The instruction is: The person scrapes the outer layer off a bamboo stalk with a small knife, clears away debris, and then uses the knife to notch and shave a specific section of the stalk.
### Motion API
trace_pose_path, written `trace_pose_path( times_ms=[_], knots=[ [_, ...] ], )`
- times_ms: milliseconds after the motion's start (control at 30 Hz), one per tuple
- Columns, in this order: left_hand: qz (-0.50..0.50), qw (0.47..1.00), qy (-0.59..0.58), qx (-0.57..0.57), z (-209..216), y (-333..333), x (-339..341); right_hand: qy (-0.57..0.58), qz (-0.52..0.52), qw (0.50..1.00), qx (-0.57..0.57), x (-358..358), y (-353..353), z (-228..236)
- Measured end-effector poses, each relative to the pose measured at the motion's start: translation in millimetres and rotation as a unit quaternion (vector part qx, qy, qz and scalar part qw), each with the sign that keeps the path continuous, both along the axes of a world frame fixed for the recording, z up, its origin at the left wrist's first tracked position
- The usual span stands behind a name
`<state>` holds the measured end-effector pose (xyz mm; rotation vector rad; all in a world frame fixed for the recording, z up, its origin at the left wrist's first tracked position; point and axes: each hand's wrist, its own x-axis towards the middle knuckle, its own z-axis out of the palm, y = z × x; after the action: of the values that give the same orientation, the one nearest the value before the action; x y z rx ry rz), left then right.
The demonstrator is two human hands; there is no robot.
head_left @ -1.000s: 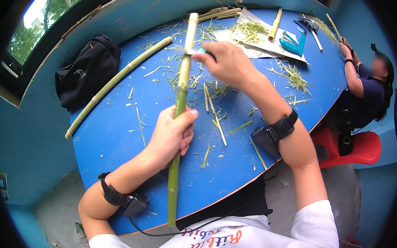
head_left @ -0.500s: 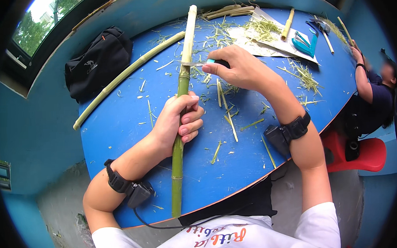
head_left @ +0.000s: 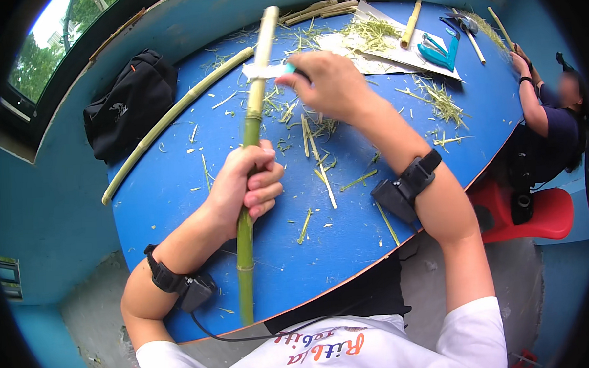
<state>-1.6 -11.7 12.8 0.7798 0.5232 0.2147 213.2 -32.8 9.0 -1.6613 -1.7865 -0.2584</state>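
Note:
My left hand [head_left: 247, 183] is wrapped around the middle of a long green bamboo stalk [head_left: 247, 252] that runs from near my chest up over the blue table [head_left: 170, 189]. The stalk's upper part is pale where its skin is stripped. My right hand [head_left: 326, 84] grips a small knife with a turquoise handle; its pale blade [head_left: 263, 71] lies across the stalk near the top. Green shavings [head_left: 305, 134] lie scattered on the table under both hands.
A second long bamboo stalk [head_left: 173, 120] lies diagonally on the table's left. A black bag [head_left: 130, 102] sits at the far left edge. Paper with shavings, bamboo pieces and a turquoise tool [head_left: 437, 53] lie at the far side. Another person [head_left: 548, 120] sits at right on a red chair [head_left: 545, 212].
My right hand has drawn the knife up along the stalk toward its top. My left hand keeps its grip on the stalk, and the view has shifted slightly.

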Motion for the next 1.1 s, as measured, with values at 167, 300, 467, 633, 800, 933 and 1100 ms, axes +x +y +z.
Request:
trace_pose_path(
  times_ms=[167,300,467,633,800,933,1100],
  knots=[
    [-0.018,1.0,-0.001,-0.016,-1.7,4.8,-2.2,0.054,-0.014,0.998,-0.042,16.0,-0.8,3.5],
    [-0.008,1.0,-0.018,-0.01,-1.6,3.8,-3.6,0.051,0.06,0.995,-0.059,-0.5,-6.0,9.4],
    [-0.023,0.999,0.013,0.031,-0.3,-0.9,-2.6,0.079,0.015,0.995,-0.06,6.2,-4.0,7.5],
    [-0.039,0.996,0.041,0.067,4.8,-6.5,-1.6,0.078,-0.125,0.989,0.034,37.1,11.6,-0.1],
    [-0.062,0.994,0.038,0.08,4.7,-3.1,-1.3,0.109,-0.122,0.986,0.006,45.1,4.0,2.6],
    [-0.049,0.997,0.029,0.052,2.4,0.0,-4.5,0.136,0.005,0.989,-0.059,14.2,-6.0,9.3],
    [-0.04,0.997,0.036,0.056,3.2,-3.6,-2.4,0.088,0.025,0.987,-0.131,-0.2,-19.2,27.5]
  ],
)
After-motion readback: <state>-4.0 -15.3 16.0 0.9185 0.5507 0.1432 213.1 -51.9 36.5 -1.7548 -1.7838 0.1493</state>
